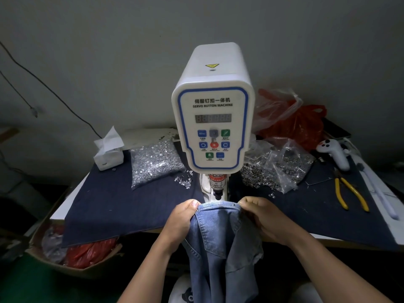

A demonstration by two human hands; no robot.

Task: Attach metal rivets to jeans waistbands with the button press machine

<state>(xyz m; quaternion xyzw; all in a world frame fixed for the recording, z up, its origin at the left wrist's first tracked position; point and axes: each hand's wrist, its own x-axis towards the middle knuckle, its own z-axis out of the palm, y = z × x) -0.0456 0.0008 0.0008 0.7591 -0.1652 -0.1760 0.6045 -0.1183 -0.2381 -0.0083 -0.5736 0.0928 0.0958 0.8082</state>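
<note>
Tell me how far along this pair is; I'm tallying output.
Done: one rivet already sits on the jeans waistband. In hand: the left hand and right hand grip the waistband under the button machine punch. Left: pressing further rivets; how many, I cannot tell.

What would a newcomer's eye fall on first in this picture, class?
First, the tall white button machine standing at the centre of the table, its blue-rimmed control panel facing the viewer. Just below its press head, the left hand and right hand grip the blue jeans waistband stretched between them. Bags of shiny rivets lie on the dark cloth either side of the machine.
</note>
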